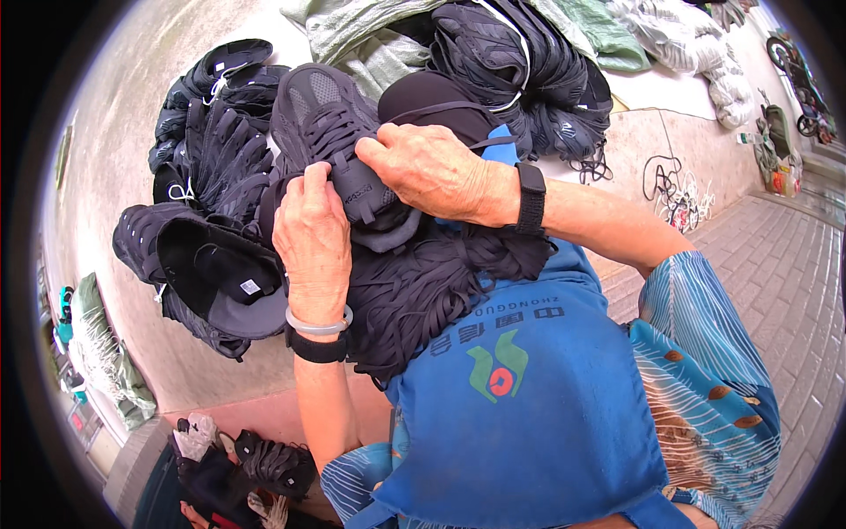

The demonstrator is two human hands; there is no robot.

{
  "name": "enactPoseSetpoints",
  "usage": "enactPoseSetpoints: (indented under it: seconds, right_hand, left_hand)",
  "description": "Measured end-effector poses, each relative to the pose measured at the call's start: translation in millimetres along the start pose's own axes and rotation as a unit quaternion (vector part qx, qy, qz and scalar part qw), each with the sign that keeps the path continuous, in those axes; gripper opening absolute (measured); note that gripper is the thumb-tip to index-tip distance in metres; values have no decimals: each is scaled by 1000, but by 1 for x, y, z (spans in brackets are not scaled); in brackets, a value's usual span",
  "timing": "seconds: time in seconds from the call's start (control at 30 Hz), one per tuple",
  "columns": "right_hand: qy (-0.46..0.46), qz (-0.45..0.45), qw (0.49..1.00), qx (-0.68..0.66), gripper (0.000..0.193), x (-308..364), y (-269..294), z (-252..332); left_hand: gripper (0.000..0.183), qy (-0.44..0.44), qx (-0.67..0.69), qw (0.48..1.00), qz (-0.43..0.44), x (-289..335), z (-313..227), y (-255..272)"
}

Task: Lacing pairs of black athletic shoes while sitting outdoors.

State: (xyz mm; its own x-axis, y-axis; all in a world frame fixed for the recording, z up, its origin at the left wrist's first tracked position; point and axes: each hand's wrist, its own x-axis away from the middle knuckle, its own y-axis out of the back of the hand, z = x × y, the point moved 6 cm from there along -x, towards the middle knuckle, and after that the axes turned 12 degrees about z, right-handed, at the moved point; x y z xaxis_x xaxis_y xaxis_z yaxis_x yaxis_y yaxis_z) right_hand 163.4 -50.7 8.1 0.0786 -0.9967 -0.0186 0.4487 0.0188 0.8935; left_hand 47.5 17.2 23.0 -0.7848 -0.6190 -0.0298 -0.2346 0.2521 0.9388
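A black sneaker with a mesh toe lies in front of me, toe pointing away, its upper part laced. Its padded tongue stands up between my two hands. My left hand is closed, thumb and fingertips pinching at the left edge of the shoe's opening. From the right, my right hand pinches a black shoelace at the other edge; the fingertips partly hide it. Below the shoe, a thick bunch of black laces rests on my lap over a blue apron.
More black sneakers are stacked at the left, one opening facing me. A tied bundle of black shoes sits at the far side beside a pale woven sack. Loose laces lie at the right. Other shoes are low at the left.
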Motion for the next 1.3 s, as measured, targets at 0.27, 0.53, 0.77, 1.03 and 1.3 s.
enactPoseSetpoints:
  seconds: [0.27, 0.53, 0.77, 1.03, 1.3]
  right_hand:
    - [5, -60, 985, 160, 14, -13, 12, 18]
    - [145, -11, 916, -374, 8, 9, 63, 32]
    - [40, 157, 805, -570, 19, 17, 41, 55]
    - [164, 200, 683, -683, 17, 61, 99, 79]
    - [342, 351, 685, -539, 22, 81, 81, 141]
  left_hand:
    - [15, -46, 57, 992, -98, 8, -2, 15]
    - [12, -9, 389, 917, -92, 54, -23, 49]
    - [28, -266, 479, 836, -11, 62, -118, 84]
    - [39, 147, 719, 650, 195, 70, -33, -4]
    - [32, 134, 895, 408, 121, 26, -44, -41]
